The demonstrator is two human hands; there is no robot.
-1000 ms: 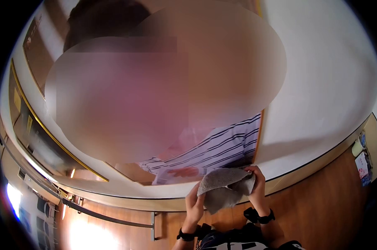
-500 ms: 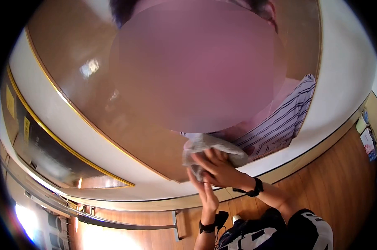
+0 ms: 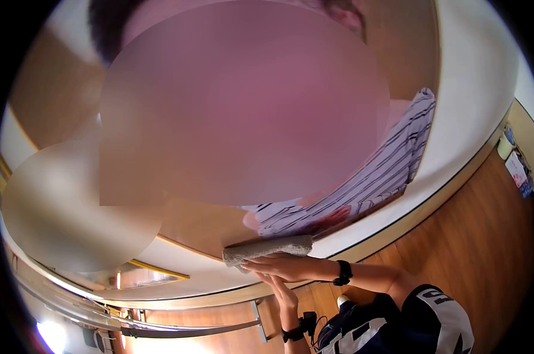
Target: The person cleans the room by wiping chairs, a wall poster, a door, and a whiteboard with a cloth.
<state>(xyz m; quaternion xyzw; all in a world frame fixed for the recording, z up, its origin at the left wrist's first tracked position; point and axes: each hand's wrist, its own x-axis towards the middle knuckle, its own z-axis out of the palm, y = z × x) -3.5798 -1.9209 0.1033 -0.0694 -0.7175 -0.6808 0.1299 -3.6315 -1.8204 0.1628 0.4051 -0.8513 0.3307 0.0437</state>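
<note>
A folded grey cloth [image 3: 268, 248] lies against the lower edge of a large framed picture [image 3: 203, 233] on the wall. My right hand [image 3: 287, 267] holds the cloth from below, its fingers stretched along it and pointing left. Just beneath is my left hand [image 3: 283, 295], its fingers extended up toward the right hand's fingertips; whether it touches the cloth is hard to tell. A striped shirt [image 3: 349, 192] shows in the picture above the cloth, and a large part of the picture is blurred out.
White wall [image 3: 473, 106] surrounds the picture, with a pale baseboard [image 3: 420, 227] below. A second gold-edged frame [image 3: 161, 270] is at lower left, near a metal rail [image 3: 190, 332]. Small items, including a pale cup [image 3: 505, 146], sit at the right above the wooden floor [image 3: 450, 259].
Both hands held the spread cloth apart at first; then they came together at the picture. The cloth now looks flatter and more folded, and it has moved slightly down and left with the right hand.
</note>
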